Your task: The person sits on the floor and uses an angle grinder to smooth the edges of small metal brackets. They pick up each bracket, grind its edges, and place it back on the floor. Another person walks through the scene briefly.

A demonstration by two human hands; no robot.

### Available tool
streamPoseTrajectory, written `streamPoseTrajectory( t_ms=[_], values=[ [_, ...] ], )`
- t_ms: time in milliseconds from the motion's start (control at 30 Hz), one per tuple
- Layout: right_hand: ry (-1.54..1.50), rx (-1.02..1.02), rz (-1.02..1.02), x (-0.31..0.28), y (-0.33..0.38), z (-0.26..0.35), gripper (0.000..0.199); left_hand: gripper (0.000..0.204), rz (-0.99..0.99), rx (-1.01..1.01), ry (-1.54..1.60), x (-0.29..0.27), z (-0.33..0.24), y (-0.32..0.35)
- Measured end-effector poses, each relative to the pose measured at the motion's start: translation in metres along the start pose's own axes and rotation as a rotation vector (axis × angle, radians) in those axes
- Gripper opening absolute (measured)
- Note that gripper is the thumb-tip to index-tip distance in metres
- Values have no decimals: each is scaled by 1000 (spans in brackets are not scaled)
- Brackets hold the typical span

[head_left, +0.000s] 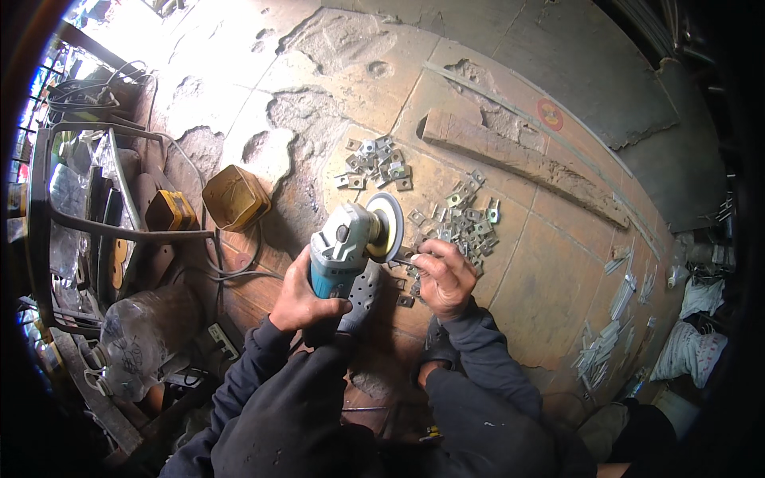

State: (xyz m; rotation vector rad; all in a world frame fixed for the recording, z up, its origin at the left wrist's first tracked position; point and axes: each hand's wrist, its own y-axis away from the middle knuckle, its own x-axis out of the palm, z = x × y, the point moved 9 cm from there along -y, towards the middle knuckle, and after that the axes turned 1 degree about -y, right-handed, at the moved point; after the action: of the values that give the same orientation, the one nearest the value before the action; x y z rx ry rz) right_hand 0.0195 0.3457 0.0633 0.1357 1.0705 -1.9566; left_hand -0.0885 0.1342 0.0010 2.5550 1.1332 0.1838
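My left hand [295,299] is wrapped round the teal body of an angle grinder [341,247] with a grey metal head. Its round disc [390,226] stands on edge, facing right. Pinched in my right hand [445,279] is a small dark metal piece [405,261], held at the lower edge of the disc; whether they touch I cannot tell. Just beyond the disc lies a small pile of metal clips with holes [374,163]. A larger pile of similar metal clips [472,229] lies to the right, close to my right hand.
A wooden beam [518,166] lies across the worn tiled floor [510,295]. At left are two yellow containers [236,199], a metal chair frame [131,233], cables, a large clear plastic bottle [147,338] and a power strip [223,341]. Metal strips [598,354] lie far right.
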Motion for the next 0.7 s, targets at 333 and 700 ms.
streamPoseTrajectory(
  t_ms=[333,700],
  values=[
    [-106,295,-81,1,11,-28,21,90,-51,12,-80,-4,10,-5],
    [107,182,656,128,124,-39,21,77,-307,-73,-27,-43,31,12]
  ],
)
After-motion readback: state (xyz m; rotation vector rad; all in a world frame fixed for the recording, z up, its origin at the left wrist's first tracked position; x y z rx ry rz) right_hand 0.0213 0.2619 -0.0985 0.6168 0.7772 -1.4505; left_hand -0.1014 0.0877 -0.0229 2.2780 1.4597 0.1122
